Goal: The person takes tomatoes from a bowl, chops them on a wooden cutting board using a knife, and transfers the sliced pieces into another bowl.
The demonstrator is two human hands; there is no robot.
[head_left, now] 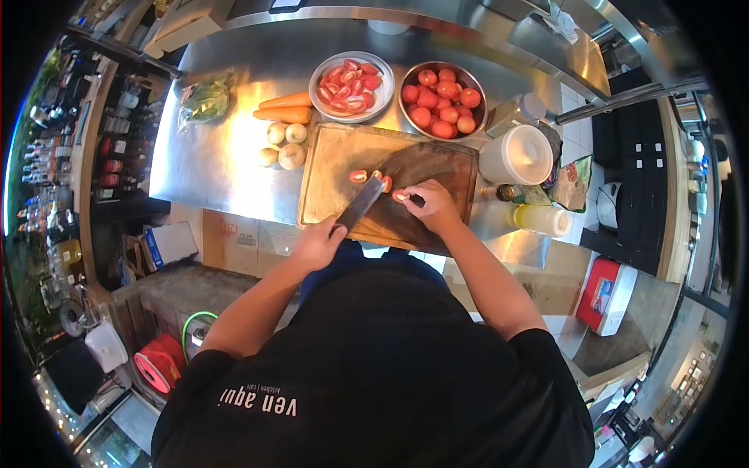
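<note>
My left hand (pixel 316 246) is closed round the handle of a kitchen knife (pixel 360 204). Its wide blade points away from me, tip beside some small cut tomato pieces (pixel 386 184). Between the fingertips of my right hand (pixel 429 204) is a tomato piece (pixel 399 195), just right of the blade. Another tomato piece (pixel 358 176) lies left of the knife tip. All of this is over a wooden cutting board (pixel 331 156), whose right part looks dark and wet. Beyond it stand a bowl of tomato wedges (pixel 313 87) and a metal bowl of whole tomatoes (pixel 483 117).
Carrots (pixel 285 115) and several onions (pixel 292 157) lie left of the board. A bag of greens (pixel 204 101) sits farther left on the steel table (pixel 187 168). On the right are a white lidded tub (pixel 499 162) and a bottle of yellow liquid (pixel 542 220).
</note>
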